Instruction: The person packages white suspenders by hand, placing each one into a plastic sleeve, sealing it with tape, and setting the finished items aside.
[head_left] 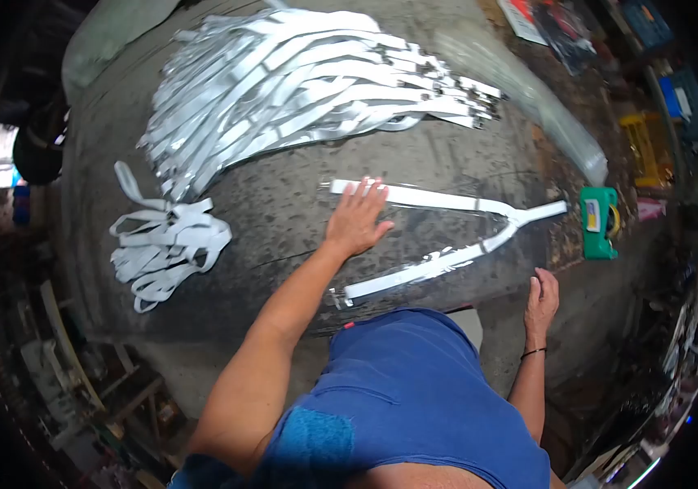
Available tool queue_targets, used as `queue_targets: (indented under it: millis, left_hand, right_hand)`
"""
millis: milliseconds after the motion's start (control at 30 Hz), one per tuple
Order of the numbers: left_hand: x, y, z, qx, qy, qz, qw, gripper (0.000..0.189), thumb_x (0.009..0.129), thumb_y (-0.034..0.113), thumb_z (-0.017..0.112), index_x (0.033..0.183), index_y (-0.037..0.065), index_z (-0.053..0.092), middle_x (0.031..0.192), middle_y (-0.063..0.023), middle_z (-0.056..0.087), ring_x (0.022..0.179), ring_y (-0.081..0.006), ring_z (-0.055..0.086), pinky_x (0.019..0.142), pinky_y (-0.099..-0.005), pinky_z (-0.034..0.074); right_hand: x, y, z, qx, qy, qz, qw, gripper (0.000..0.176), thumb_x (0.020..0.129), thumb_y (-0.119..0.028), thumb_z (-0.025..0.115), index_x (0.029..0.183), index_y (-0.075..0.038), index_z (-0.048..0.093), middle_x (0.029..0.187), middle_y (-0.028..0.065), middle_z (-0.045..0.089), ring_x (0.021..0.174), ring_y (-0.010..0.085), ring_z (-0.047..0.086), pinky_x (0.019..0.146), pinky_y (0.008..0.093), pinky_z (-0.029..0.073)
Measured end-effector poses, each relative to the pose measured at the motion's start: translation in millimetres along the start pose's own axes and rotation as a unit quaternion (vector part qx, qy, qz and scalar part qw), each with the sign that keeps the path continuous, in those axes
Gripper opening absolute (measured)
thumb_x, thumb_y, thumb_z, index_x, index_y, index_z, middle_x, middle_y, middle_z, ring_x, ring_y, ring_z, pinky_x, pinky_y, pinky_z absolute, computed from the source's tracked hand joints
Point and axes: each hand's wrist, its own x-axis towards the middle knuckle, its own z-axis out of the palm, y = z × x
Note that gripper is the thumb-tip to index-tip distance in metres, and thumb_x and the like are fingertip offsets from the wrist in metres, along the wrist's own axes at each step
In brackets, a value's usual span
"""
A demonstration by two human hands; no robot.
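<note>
A white Y-shaped strap (438, 200) with metal clips lies spread on the dark worktop, with clear plastic around its two arms. My left hand (357, 218) rests with fingers apart on the upper arm of the strap, near its clip end. The lower arm of the strap runs down to the table's front edge. My right hand (543, 297) hangs by the front edge at the right, below the strap's single tail and not touching it. Its fingers are bent, and nothing can be made out in them.
A large heap of white straps (284, 81) covers the back of the worktop (284, 187). A smaller looped bundle (173, 244) lies at the left. At the right edge stands a green tape dispenser (598, 222); behind it lies a long clear plastic bag (544, 110).
</note>
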Motion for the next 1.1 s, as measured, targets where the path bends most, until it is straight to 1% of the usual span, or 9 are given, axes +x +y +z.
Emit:
queue_targets:
  millis: [67, 167, 267, 400, 700, 767, 933, 1000, 1100]
  left_hand:
    - [3, -1, -4, -0.035, -0.003, -0.003, 0.999, 0.074, 0.089, 0.045, 0.061, 0.146, 0.003, 0.038, 0.153, -0.0175, 0.037, 0.144, -0.0372, 0.029, 0.118, -0.0516, 0.021]
    - [5, -2, 0, -0.064, 0.016, 0.026, 0.997, 0.073, 0.087, 0.037, 0.065, 0.144, 0.0, 0.039, 0.153, -0.0204, 0.036, 0.143, -0.0406, 0.029, 0.118, -0.0532, 0.02]
    - [3, 1, 3, 0.006, -0.024, 0.003, 1.0, 0.074, 0.09, 0.037, 0.061, 0.15, 0.002, 0.034, 0.158, -0.0196, 0.028, 0.147, -0.0394, 0.021, 0.119, -0.0526, 0.015]
    - [4, 3, 0, 0.03, -0.029, 0.016, 0.999, 0.073, 0.091, 0.037, 0.058, 0.15, 0.002, 0.033, 0.158, -0.0196, 0.028, 0.148, -0.0392, 0.02, 0.12, -0.0524, 0.013]
    - [4, 3, 4, 0.067, -0.052, 0.005, 0.996, 0.077, 0.089, 0.034, 0.058, 0.152, 0.002, 0.028, 0.16, -0.0195, 0.024, 0.149, -0.0381, 0.017, 0.121, -0.052, 0.01]
    - [4, 2, 4, 0.065, -0.053, 0.004, 0.996, 0.078, 0.088, 0.034, 0.057, 0.153, 0.002, 0.027, 0.16, -0.0197, 0.023, 0.149, -0.038, 0.016, 0.121, -0.052, 0.009]
    - [5, 3, 3, 0.072, -0.059, 0.0, 0.996, 0.076, 0.091, 0.036, 0.054, 0.153, 0.002, 0.026, 0.16, -0.0198, 0.023, 0.149, -0.038, 0.017, 0.121, -0.0513, 0.01]
    - [4, 3, 3, 0.07, -0.059, -0.004, 0.996, 0.076, 0.09, 0.036, 0.055, 0.154, 0.003, 0.026, 0.16, -0.0196, 0.023, 0.149, -0.0379, 0.018, 0.121, -0.0512, 0.01]
    - [4, 2, 4, 0.061, -0.048, 0.0, 0.997, 0.077, 0.088, 0.032, 0.058, 0.153, 0.003, 0.028, 0.16, -0.0195, 0.024, 0.149, -0.0385, 0.018, 0.121, -0.052, 0.01]
  right_hand:
    - [-18, 23, -21, -0.017, 0.015, 0.066, 0.998, 0.021, 0.094, -0.012, 0.059, 0.11, -0.002, 0.069, 0.112, 0.0156, 0.067, 0.105, 0.0294, 0.063, 0.093, 0.0374, 0.048]
    - [-25, 61, -49, 0.023, 0.131, 0.147, 0.98, 0.02, 0.093, -0.018, 0.063, 0.102, -0.002, 0.071, 0.098, 0.0147, 0.071, 0.093, 0.027, 0.067, 0.086, 0.0354, 0.051]
    - [-1, 105, -96, 0.063, 0.187, 0.265, 0.944, 0.022, 0.092, -0.02, 0.066, 0.098, 0.0, 0.069, 0.082, 0.0055, 0.066, 0.075, 0.0109, 0.058, 0.073, 0.0279, 0.048]
    - [47, 180, -133, 0.164, 0.246, 0.275, 0.915, 0.021, 0.093, -0.019, 0.066, 0.098, 0.001, 0.069, 0.079, 0.002, 0.061, 0.074, 0.0065, 0.052, 0.07, 0.0252, 0.045]
    - [162, 233, -152, 0.068, 0.07, 0.234, 0.967, 0.024, 0.091, -0.019, 0.065, 0.105, 0.0, 0.069, 0.089, 0.0092, 0.068, 0.083, 0.0185, 0.062, 0.079, 0.0329, 0.049]
    - [177, 227, -158, 0.072, -0.087, 0.268, 0.957, 0.023, 0.094, -0.018, 0.061, 0.107, 0.001, 0.067, 0.095, 0.0059, 0.068, 0.094, 0.0178, 0.062, 0.085, 0.0343, 0.048]
    - [193, 226, -159, 0.068, -0.144, 0.308, 0.938, 0.019, 0.092, -0.016, 0.061, 0.099, 0.0, 0.068, 0.087, 0.0046, 0.066, 0.083, 0.0153, 0.058, 0.077, 0.0326, 0.047]
    - [191, 231, -160, 0.071, -0.131, 0.275, 0.95, 0.016, 0.089, -0.015, 0.062, 0.092, -0.001, 0.069, 0.077, 0.0067, 0.064, 0.068, 0.015, 0.057, 0.06, 0.0339, 0.045]
    - [188, 186, -175, 0.032, -0.071, 0.299, 0.951, 0.014, 0.087, -0.013, 0.063, 0.091, -0.001, 0.069, 0.075, 0.0055, 0.064, 0.063, 0.0141, 0.057, 0.055, 0.0329, 0.043]
